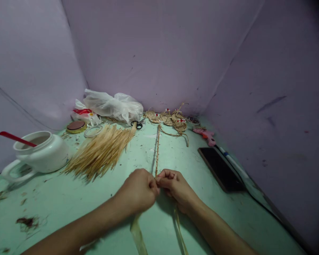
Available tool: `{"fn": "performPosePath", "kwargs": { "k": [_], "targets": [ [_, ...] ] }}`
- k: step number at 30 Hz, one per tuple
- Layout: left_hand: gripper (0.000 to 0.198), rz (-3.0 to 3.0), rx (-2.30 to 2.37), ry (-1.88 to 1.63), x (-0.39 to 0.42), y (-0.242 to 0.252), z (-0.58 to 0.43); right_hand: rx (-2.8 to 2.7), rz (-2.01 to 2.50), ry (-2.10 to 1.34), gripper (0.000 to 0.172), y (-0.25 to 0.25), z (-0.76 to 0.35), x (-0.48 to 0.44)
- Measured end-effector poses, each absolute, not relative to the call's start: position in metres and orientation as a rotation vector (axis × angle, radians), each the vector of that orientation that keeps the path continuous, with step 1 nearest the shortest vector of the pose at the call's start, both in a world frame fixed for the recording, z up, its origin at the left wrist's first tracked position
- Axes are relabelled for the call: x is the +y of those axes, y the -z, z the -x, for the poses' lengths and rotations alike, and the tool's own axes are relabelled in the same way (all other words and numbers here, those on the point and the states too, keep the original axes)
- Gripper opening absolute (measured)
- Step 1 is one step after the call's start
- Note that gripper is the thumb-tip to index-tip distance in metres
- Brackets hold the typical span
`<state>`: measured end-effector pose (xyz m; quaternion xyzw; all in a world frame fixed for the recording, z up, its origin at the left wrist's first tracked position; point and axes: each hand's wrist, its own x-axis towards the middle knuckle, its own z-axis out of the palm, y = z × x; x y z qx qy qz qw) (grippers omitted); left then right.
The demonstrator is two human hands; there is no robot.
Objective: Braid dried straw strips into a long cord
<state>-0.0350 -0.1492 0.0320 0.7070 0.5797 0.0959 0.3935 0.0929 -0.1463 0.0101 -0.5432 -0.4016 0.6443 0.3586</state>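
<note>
Stretching ahead, beyond both hands (141, 189) (177, 187) — braided cord (157, 152), apparently pinched

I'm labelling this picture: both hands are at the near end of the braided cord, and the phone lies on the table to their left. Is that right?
The side is wrong: in the head view, the phone lies on the table to the right of the left hand and right hand.
</note>
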Motion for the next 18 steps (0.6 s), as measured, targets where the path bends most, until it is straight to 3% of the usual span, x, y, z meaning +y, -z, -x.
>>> {"fn": "performPosePath", "kwargs": {
  "k": [5, 13, 18],
  "targets": [
    [0.019, -2.019, 1.529, -0.280, -0.163, -0.025, 0.028, -1.000, 1.364, -1.631, 0.010, -0.008, -0.090, -0.148],
    [0.022, -1.145, 1.331, -0.429, -0.129, -0.036, 0.040, -1.081, 1.276, -1.730, 0.015, -0.009, -0.095, -0.145],
    [0.014, -1.150, 1.251, -0.329, -0.130, -0.024, 0.038, -1.272, 1.268, -1.693, 0.015, -0.003, -0.099, -0.143]
  ]
}}
